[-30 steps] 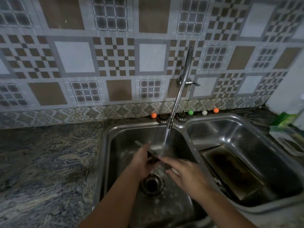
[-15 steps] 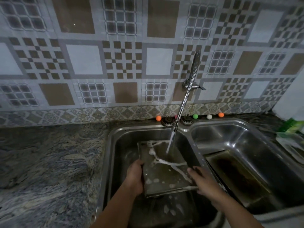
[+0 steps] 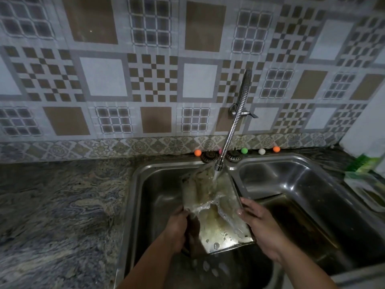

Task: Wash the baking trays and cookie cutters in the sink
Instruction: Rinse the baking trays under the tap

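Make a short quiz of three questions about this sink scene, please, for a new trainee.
1. True or false: water from the faucet falls on the baking tray.
2. Which hand grips the tray's right edge: the left hand or the right hand?
3. Where does the second tray lie?
A. on the counter
B. in the right basin
C. under the held tray

Key: 1 true; 2 the right hand; 3 B.

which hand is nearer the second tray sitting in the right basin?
Right. The right hand grips the soapy tray beside the second tray; the left hand holds the far edge.
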